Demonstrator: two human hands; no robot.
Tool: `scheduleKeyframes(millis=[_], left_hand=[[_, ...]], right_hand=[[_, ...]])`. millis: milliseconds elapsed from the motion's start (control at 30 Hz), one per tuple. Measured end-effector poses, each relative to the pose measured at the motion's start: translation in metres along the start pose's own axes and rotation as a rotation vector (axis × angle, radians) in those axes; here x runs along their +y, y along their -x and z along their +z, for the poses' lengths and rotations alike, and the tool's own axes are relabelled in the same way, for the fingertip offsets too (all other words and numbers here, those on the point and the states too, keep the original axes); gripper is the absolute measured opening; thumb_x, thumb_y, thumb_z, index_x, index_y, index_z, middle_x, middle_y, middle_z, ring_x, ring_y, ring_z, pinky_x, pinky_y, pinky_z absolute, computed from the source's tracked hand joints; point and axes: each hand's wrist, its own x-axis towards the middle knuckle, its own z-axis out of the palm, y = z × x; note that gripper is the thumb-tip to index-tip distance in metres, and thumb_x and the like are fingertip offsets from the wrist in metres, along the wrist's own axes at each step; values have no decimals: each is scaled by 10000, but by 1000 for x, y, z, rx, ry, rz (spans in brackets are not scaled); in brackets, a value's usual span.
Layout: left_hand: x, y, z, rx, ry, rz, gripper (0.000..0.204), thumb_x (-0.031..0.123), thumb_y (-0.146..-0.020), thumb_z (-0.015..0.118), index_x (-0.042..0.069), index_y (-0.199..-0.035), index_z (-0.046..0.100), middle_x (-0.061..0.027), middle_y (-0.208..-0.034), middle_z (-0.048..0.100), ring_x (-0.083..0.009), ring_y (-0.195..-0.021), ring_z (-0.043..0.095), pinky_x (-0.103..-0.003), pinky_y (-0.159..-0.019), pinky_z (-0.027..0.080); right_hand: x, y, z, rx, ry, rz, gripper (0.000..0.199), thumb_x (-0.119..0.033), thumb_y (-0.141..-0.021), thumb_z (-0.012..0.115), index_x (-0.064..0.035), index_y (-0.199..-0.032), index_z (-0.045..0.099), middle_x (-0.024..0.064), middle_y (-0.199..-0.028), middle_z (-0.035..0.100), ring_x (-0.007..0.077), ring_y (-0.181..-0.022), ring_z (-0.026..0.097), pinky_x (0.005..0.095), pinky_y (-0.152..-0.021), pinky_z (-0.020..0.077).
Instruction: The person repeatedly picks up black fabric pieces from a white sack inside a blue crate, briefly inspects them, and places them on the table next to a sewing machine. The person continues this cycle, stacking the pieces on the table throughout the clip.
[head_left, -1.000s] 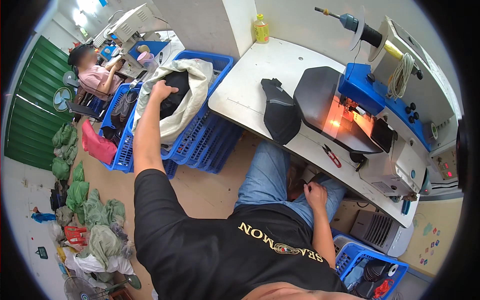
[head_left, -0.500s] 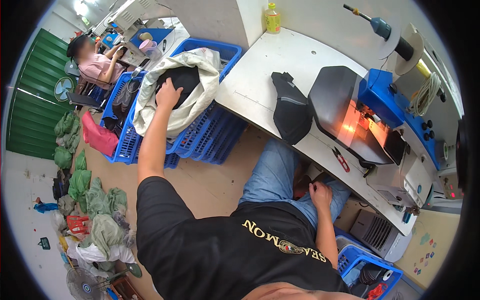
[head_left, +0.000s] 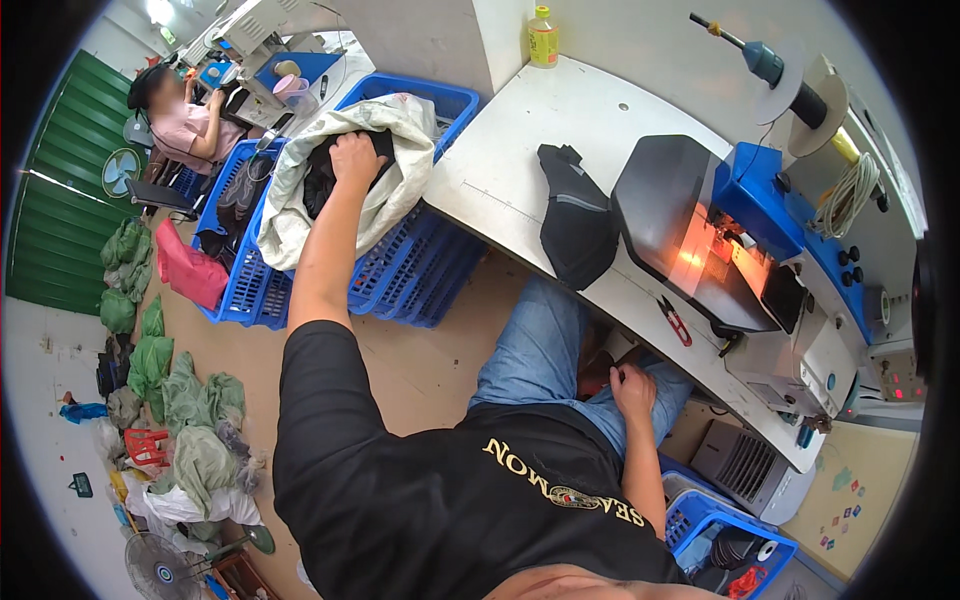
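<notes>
My left hand (head_left: 357, 158) reaches into a whitish cloth sack (head_left: 409, 165), its fingers closed on a piece of black fabric (head_left: 379, 145). More dark fabric lies deeper in the sack under my wrist. My right hand (head_left: 633, 388) rests on my thigh beside the table edge, its fingers loosely laid and nothing visible in them. On the white table (head_left: 490, 150) lies a black sewn fabric piece (head_left: 577, 220) with a grey stripe. To its right stands a blue sewing machine (head_left: 765, 190) with a lit needle area and a dark, glossy extension plate (head_left: 665, 200).
Stacked blue baskets (head_left: 420, 285) hold up the sack. Red-handled thread snips (head_left: 675, 322) lie near the table edge; a yellow bottle (head_left: 543, 38) stands at the back. Another person (head_left: 185, 125) sits at a machine, far left. A blue crate (head_left: 690, 525) is at lower right.
My left hand has shifted right within the sack, and its fingers have gone from spread over the black fabric to closed on it. My right hand stays on my thigh.
</notes>
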Motion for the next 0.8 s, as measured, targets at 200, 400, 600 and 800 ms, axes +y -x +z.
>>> scheduleKeyframes(millis=[200, 400, 600, 800], left_hand=[[13, 10, -10, -352, 349, 23, 428, 378, -780, 693, 57, -1058, 643, -199, -1101, 657, -334, -1037, 636, -441, -885, 508], [-57, -32, 12, -339, 490, -19, 685, 423, -742, 691, -20, -1251, 577, -241, -1245, 584, -345, -1190, 550, -377, -1036, 415], [-101, -70, -56, -619, 789, 45, 577, 434, -735, 702, -59, -1035, 671, -191, -1019, 687, -279, -932, 644, -361, -848, 474], [-140, -41, -178, -337, 667, 220, 500, 405, -772, 678, -18, -1037, 670, -109, -999, 671, -186, -902, 628, -301, -827, 459]], right_hand=[[3, 1, 1, 19, 10, 12, 242, -296, -838, 623, -72, -748, 643, 109, -797, 664, 337, -776, 631, 474, -766, 458], [-7, 0, -6, -69, -58, 31, 254, -314, -853, 622, -66, -811, 655, 125, -854, 673, 356, -827, 630, 514, -863, 452], [1, 1, -4, -34, -39, 48, 249, -313, -853, 622, -69, -816, 655, 117, -847, 673, 350, -821, 631, 509, -853, 456], [4, 1, -2, -32, -15, 21, 256, -315, -851, 618, -66, -804, 653, 121, -847, 673, 348, -800, 631, 466, -785, 463]])
